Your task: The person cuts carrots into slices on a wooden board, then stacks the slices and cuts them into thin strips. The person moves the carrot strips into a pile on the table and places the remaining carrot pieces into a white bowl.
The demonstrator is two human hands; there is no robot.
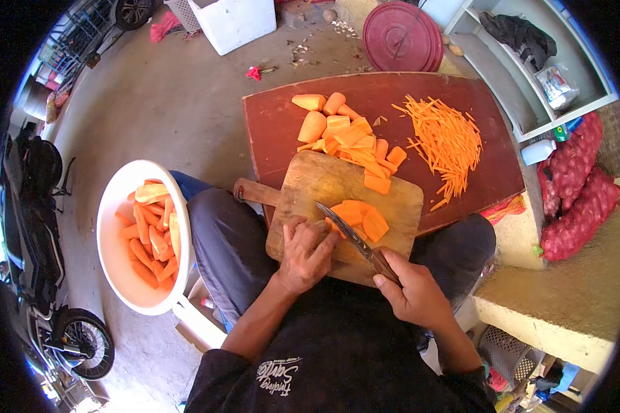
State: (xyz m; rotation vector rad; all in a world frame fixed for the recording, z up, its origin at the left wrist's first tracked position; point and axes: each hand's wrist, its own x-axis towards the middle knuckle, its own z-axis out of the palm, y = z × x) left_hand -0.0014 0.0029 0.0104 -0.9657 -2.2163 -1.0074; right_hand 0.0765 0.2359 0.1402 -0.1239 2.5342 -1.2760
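A kitchen knife [351,234] with a dark blade and wooden handle is gripped in my right hand [415,288]. Its blade slants over the wooden cutting board [303,186], along the near side of some carrot slices [365,219]. My left hand [304,253] rests on the board with bent fingers, the tips close to the blade and against a piece of carrot that is mostly hidden. Just beyond the board lies a pile of peeled carrot chunks [351,134]. Thin carrot strips [444,144] form a heap on the right of the red-brown tabletop [393,86].
A white tub [106,237] of peeled carrots [151,241] stands to my left. Red mesh sacks [585,213] lie on the ledge at right, near white shelves [523,131]. A round red lid [401,38] and a white box [234,27] are beyond the table. Motorcycles [83,341] stand far left.
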